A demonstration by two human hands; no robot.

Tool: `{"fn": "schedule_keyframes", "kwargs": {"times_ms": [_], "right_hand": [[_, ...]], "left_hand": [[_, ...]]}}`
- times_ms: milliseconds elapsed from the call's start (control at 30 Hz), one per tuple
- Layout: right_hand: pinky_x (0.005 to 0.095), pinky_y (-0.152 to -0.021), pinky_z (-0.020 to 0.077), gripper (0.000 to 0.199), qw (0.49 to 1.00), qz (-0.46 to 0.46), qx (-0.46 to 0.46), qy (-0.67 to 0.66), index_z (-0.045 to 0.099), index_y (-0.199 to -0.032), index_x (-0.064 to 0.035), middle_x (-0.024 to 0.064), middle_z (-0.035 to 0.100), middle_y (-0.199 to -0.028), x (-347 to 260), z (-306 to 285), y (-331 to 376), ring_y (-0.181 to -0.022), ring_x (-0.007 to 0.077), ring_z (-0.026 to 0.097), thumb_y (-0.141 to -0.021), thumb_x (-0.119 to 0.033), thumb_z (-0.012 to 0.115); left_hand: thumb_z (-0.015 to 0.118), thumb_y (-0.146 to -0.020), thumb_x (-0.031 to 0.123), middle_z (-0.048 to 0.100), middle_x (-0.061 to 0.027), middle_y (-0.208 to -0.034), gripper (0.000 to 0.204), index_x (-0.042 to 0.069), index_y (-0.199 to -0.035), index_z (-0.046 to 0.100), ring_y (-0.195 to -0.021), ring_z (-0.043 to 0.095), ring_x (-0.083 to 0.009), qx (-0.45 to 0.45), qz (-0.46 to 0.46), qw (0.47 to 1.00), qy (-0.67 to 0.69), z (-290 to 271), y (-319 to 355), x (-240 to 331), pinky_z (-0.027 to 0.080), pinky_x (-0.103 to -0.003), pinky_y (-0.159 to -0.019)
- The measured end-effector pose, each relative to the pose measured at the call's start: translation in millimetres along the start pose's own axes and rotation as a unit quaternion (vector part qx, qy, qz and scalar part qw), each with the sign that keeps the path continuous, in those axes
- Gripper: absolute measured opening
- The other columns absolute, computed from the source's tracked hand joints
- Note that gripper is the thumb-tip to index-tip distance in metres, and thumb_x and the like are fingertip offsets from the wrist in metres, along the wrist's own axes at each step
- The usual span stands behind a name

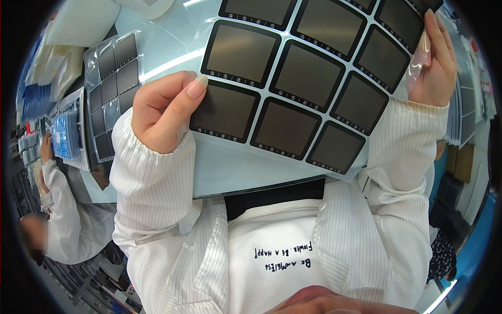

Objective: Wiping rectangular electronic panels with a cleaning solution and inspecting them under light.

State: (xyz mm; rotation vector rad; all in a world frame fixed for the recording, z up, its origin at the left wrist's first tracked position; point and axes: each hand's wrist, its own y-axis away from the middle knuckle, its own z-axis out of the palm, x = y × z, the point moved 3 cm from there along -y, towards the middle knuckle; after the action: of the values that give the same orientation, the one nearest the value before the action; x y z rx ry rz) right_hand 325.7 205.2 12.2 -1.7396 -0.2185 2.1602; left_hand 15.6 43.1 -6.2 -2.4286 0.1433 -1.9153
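Note:
A large sheet of dark, black-bordered rectangular panels (pixel 306 76) is held up at a tilt above the table. The panels sit in rows on a pale backing, and small marks run along one edge of each. My left hand (pixel 164 112) pinches the sheet's left edge between thumb and bent fingers. At the upper right, my right hand (pixel 436 68) grips the opposite edge, its fingertips partly behind it. Loose clear film (pixel 415 65) hangs beside my right palm. The sheet's far edge runs out of the picture.
A glossy pale table (pixel 167 39) lies beneath. To the left are another sheet of dark panels (pixel 117 78), a stack of bagged pale sheets (pixel 65 65) and a blue package (pixel 65 136). A white-sleeved person (pixel 78 225) works at far left. More stacked sheets (pixel 465 112) stand right.

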Motion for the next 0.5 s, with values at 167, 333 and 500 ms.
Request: {"fn": "schedule_keyframes", "kwargs": {"times_ms": [167,333,500], "right_hand": [[0.0169,-0.034,0.0282,0.015,0.994,0.082,-0.027,-0.063,0.061,-0.094,-0.0012,-0.0017,0.045,-0.044,-17,47,19,-0.032,0.0056,0.035,-0.092,-0.012,0.050],[0.0154,-0.036,0.0259,0.014,0.994,0.103,-0.040,0.023,0.060,-0.096,-0.0008,-0.0023,0.052,-0.055,-8,37,12,-0.037,0.0030,0.037,-0.089,-0.011,0.056],[0.0154,-0.037,0.0260,0.014,0.990,0.129,-0.054,0.010,0.059,-0.097,-0.0007,-0.0032,0.052,-0.056,-3,39,13,-0.038,0.0030,0.038,-0.088,-0.012,0.057]], "left_hand": [[0.047,-0.093,0.015,0.042,0.0033,-0.058,0.030,0.000,-0.067,0.050,-0.055,0.034,-0.0054,-0.057,-0.017,0.998,0.005,-6,1,-5,0.029,-0.021,-0.052],[0.048,-0.092,0.016,0.047,0.0025,-0.061,0.029,-0.001,-0.068,0.053,-0.058,0.038,-0.0057,-0.063,-0.062,0.996,0.019,-6,1,-3,0.032,-0.021,-0.056],[0.048,-0.091,0.024,0.057,-0.0012,-0.069,0.031,-0.002,-0.076,0.060,-0.067,0.048,-0.0079,-0.034,-0.162,0.984,0.069,-10,1,-7,0.036,-0.023,-0.068]]}}
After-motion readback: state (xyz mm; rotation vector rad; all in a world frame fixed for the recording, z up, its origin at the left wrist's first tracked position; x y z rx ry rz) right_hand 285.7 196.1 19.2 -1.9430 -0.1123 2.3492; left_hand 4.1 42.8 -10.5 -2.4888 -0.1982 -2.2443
